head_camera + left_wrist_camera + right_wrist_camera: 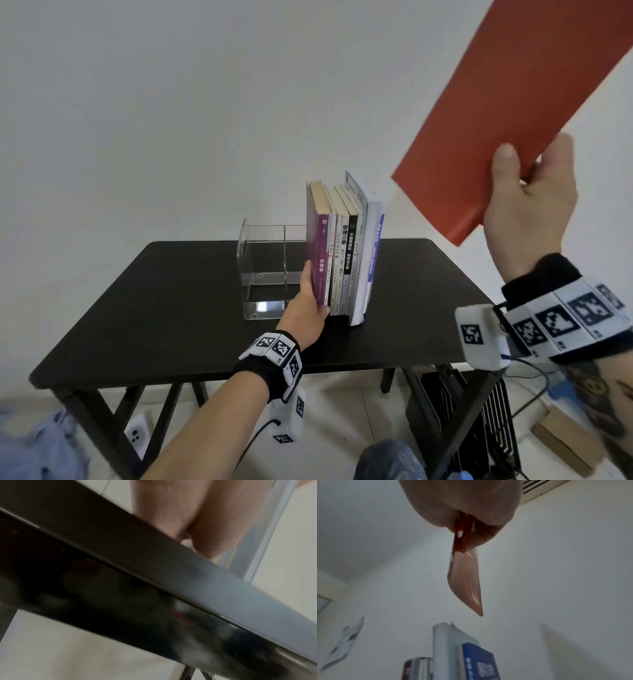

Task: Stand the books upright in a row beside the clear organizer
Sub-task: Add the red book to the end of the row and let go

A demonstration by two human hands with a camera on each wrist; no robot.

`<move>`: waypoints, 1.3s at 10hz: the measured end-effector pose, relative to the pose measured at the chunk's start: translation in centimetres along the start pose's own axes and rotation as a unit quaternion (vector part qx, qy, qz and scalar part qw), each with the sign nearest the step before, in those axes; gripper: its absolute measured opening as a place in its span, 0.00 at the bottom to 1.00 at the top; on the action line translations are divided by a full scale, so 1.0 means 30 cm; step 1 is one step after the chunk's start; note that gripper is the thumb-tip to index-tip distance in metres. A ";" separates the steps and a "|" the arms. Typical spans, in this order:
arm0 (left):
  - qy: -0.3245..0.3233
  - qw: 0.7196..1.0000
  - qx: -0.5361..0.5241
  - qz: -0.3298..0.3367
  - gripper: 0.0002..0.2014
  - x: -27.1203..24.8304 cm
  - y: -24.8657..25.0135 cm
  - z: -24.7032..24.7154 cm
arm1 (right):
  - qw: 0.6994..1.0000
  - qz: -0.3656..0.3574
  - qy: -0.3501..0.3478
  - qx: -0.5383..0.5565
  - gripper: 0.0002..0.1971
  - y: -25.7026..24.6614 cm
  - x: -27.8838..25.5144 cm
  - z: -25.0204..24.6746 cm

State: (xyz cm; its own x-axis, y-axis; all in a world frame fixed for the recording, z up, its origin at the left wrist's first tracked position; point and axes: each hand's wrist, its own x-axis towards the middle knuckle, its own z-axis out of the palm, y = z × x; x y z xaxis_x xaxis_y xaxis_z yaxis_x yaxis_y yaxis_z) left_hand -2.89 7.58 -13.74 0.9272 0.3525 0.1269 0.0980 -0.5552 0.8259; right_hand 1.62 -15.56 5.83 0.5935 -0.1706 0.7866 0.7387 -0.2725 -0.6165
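Observation:
Several books (344, 253) stand upright in a row on the black table (171, 301), right of the clear organizer (263, 270). My left hand (310, 298) rests flat against the purple book (318, 260) at the row's left end, fingers straight. My right hand (527, 202) is raised high at the right and grips a thin red book (507, 102) by its lower edge, thumb on the cover. In the right wrist view the red book (465, 582) hangs edge-on above the row of books (450, 655). The left wrist view shows my left hand's fingers (197, 520) beyond the table edge (154, 555).
The organizer has an upright divider and stands empty. The table has free room to the right of the row and across its front. Under the table at the right are a black rack (472, 411), cables and cardboard (565, 442). A white wall is behind.

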 end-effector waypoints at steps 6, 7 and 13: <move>0.015 0.998 0.062 0.002 0.24 -0.033 -0.019 -0.001 | 0.941 0.007 -0.325 -0.093 0.12 -0.119 -0.282 0.367; 0.036 0.999 0.029 -0.010 0.27 -0.036 -0.012 0.002 | 0.930 0.013 -0.353 -0.100 0.08 -0.100 -0.315 0.384; 0.099 0.995 -0.009 0.032 0.28 -0.125 0.062 -0.004 | 0.920 0.076 -0.373 -0.098 0.07 -0.007 -0.455 0.409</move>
State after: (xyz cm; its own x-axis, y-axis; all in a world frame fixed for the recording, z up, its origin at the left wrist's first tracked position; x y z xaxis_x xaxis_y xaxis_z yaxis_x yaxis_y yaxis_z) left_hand -6.22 5.30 -12.62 0.8415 0.4602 0.2831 0.0333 -0.5672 0.8229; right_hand -2.70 -1.55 -5.20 0.7931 0.4562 0.4035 0.6008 -0.4773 -0.6413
